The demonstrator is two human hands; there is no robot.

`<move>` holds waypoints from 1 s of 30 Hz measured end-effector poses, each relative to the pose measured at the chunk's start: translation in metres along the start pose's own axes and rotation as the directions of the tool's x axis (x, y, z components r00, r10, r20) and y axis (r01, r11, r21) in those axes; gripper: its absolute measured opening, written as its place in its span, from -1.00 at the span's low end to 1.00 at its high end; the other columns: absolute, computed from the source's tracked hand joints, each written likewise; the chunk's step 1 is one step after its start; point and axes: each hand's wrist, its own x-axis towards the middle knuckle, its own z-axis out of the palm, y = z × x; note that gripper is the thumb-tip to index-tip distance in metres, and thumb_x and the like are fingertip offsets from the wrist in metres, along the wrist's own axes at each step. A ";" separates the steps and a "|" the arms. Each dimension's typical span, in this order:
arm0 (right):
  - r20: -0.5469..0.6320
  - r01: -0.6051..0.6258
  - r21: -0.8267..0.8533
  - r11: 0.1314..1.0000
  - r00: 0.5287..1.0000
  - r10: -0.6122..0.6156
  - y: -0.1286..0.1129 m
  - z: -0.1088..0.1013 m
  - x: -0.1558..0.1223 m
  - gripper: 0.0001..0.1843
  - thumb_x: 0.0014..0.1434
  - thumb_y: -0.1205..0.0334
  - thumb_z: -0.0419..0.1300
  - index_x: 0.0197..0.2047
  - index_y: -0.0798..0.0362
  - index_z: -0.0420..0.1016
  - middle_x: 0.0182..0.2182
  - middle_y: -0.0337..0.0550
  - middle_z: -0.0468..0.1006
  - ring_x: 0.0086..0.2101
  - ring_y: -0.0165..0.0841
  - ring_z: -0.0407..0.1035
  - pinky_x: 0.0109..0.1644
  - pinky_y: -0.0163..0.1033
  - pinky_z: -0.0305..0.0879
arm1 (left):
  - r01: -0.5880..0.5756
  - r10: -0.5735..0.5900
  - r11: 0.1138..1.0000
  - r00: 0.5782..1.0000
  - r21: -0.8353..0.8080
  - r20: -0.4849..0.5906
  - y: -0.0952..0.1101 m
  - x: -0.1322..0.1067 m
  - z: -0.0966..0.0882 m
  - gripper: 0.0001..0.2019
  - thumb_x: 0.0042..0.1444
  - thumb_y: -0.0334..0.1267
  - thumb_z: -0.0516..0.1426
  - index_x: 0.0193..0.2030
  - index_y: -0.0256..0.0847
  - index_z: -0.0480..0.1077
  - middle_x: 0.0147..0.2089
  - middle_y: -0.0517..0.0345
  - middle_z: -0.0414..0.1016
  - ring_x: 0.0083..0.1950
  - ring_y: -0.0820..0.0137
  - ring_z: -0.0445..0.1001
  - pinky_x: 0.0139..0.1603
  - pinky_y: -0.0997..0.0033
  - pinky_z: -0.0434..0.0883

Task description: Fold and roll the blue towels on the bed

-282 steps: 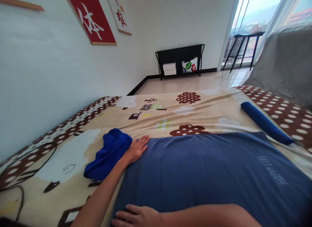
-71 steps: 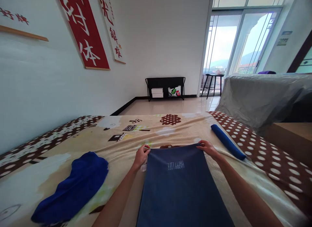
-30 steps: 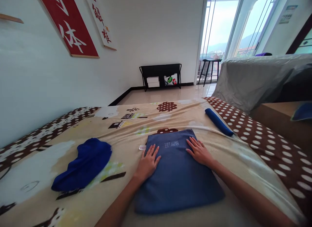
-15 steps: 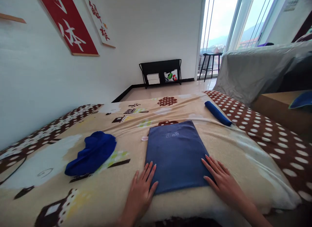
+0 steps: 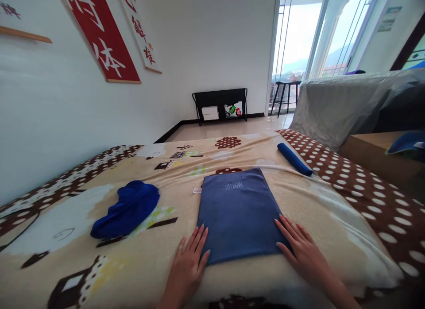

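Note:
A folded grey-blue towel with "HAPPY LIFE" lettering lies flat on the patterned blanket. My left hand rests flat at its near left edge, fingers stretched out. At the near right edge my right hand lies with fingers spread, the tips on the towel's border. Neither hand grips anything. To the left, a crumpled bright blue cloth sits on the blanket. A rolled blue cloth lies beyond the towel on the right.
Brown polka-dot bedding borders the blanket. At the right stand a cardboard box and something under a grey plastic cover. A black rack stands against the far wall, and a black stool is by the window.
The view has tilted up slightly. My left hand has slid a little left and toward me along the towel's edge. The towel and the other cloths stay in place.

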 end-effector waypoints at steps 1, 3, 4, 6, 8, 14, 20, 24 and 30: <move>0.002 -0.003 0.011 1.000 1.000 0.003 0.002 -0.001 -0.001 -0.27 0.33 -0.16 -0.04 0.46 -0.22 -0.18 0.40 -0.23 -0.04 0.35 -0.21 -0.04 0.38 0.11 -0.01 | 0.005 -0.004 1.000 1.000 -0.013 0.003 -0.002 -0.001 -0.001 -0.42 0.34 -0.07 -0.10 0.45 0.15 -0.20 0.48 0.25 -0.02 0.48 0.24 0.01 0.41 -0.16 0.07; 0.011 -0.016 0.044 0.999 1.000 0.015 0.005 -0.007 0.003 -0.35 0.34 -0.16 -0.06 0.43 -0.22 -0.01 0.37 -0.24 0.07 0.33 -0.21 0.01 0.37 0.11 0.01 | 0.011 -0.010 0.999 1.000 -0.052 0.023 -0.005 0.000 -0.006 -0.47 0.35 -0.08 -0.10 0.43 0.14 -0.06 0.45 0.22 0.07 0.45 0.25 0.09 0.40 -0.14 0.10; 0.016 -0.032 0.060 0.998 0.999 0.031 0.007 -0.011 0.010 -0.39 0.35 -0.16 -0.08 0.39 -0.21 0.11 0.34 -0.22 0.15 0.32 -0.20 0.04 0.36 0.12 0.02 | 0.016 -0.013 0.997 0.999 -0.074 0.029 -0.006 0.005 -0.010 -0.50 0.35 -0.09 -0.10 0.41 0.12 0.03 0.43 0.19 0.15 0.42 0.25 0.15 0.38 -0.11 0.15; 0.023 -0.068 0.082 0.994 0.998 0.066 0.006 -0.018 0.037 -0.41 0.36 -0.18 -0.14 0.31 -0.14 0.29 0.30 -0.15 0.24 0.31 -0.17 0.07 0.36 0.13 0.00 | 0.020 -0.019 0.994 1.000 -0.105 0.013 -0.005 0.026 -0.022 -0.54 0.35 -0.11 -0.12 0.36 0.01 0.19 0.36 0.11 0.29 0.37 0.27 0.26 0.35 -0.03 0.22; 0.033 -0.069 0.095 0.993 0.997 0.066 -0.001 -0.021 0.078 -0.35 0.36 -0.20 -0.19 0.32 -0.05 0.28 0.34 -0.09 0.15 0.34 -0.18 0.01 0.39 0.08 -0.06 | 0.008 -0.012 0.994 0.999 -0.109 -0.032 0.003 0.062 -0.032 -0.53 0.36 -0.14 -0.14 0.34 -0.09 0.22 0.37 0.07 0.28 0.38 0.31 0.23 0.37 0.08 0.20; 0.148 0.004 0.128 0.992 0.989 -0.023 -0.009 0.003 0.172 -0.25 0.32 -0.31 -0.21 0.43 -0.11 0.03 0.41 -0.14 -0.06 0.38 -0.22 -0.18 0.41 0.04 -0.16 | 0.016 -0.016 0.998 1.000 -0.064 -0.008 0.006 0.151 -0.020 -0.43 0.36 -0.05 -0.12 0.45 -0.17 -0.02 0.50 0.00 -0.08 0.50 0.21 -0.09 0.44 -0.04 -0.03; 0.202 -0.023 0.120 0.993 0.979 -0.002 0.033 0.008 0.166 -0.23 0.32 -0.32 -0.25 0.44 -0.10 0.01 0.42 -0.12 -0.08 0.39 -0.20 -0.21 0.42 0.09 -0.27 | 0.017 -0.013 0.999 0.996 -0.049 0.084 -0.032 0.145 -0.010 -0.45 0.37 0.03 -0.17 0.43 -0.07 0.02 0.50 0.04 -0.06 0.49 0.20 -0.03 0.42 -0.12 -0.03; 0.191 0.021 0.136 0.991 0.980 -0.047 0.007 0.019 0.217 -0.25 0.33 -0.31 -0.24 0.44 -0.11 0.00 0.43 -0.16 -0.12 0.39 -0.22 -0.24 0.43 0.05 -0.26 | -0.029 0.031 0.999 0.998 -0.041 0.058 -0.018 0.201 -0.006 -0.44 0.37 0.03 -0.21 0.45 -0.05 -0.05 0.51 0.10 -0.12 0.51 0.27 -0.12 0.45 -0.05 -0.10; 0.202 0.036 0.143 0.989 0.977 -0.065 0.009 0.034 0.279 -0.35 0.34 -0.14 0.01 0.37 0.00 0.15 0.38 0.00 0.05 0.33 -0.09 -0.03 0.37 0.23 -0.17 | 0.010 -0.008 0.999 0.998 -0.034 0.060 -0.033 0.263 0.011 -0.47 0.37 0.00 -0.11 0.41 -0.11 0.06 0.48 -0.01 0.01 0.48 0.15 -0.01 0.41 -0.15 0.01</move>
